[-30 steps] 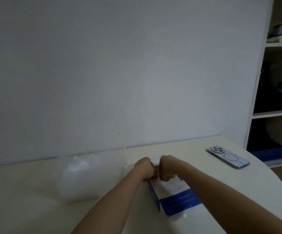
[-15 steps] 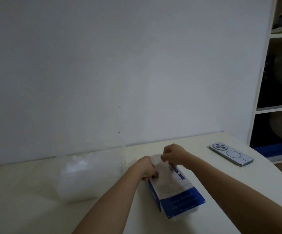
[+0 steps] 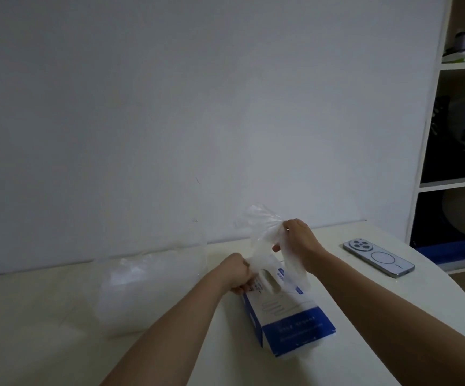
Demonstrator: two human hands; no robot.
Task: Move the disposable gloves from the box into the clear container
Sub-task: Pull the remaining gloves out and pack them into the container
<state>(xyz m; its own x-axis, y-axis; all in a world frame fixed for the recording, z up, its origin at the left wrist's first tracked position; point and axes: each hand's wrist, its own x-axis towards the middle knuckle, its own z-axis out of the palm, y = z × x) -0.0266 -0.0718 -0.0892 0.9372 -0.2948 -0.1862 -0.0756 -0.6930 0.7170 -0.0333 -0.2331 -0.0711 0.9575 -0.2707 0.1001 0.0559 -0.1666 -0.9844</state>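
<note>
Clear, thin plastic gloves [image 3: 263, 235] rose in one bunch from the far end of the box [image 3: 289, 319]. How many gloves made up the bunch could not be counted. Its long axis ran upward and slightly to your right, with loose film fanning above your right hand [image 3: 299, 242].

Your right hand pinched the bunch between thumb and curled fingers, above the table [image 3: 30, 330]. Your left hand [image 3: 235, 275] gripped the box's far end, fingers curled round it.

One blue-and-white box lay flat. Its long axis ran away from you, and its opened end pointed toward the wall.

One clear container [image 3: 147, 291] stood to the left of the box, near it but apart, with pale crumpled film inside.

One phone [image 3: 378, 257] lay face down to the right, well apart from the box.
</note>
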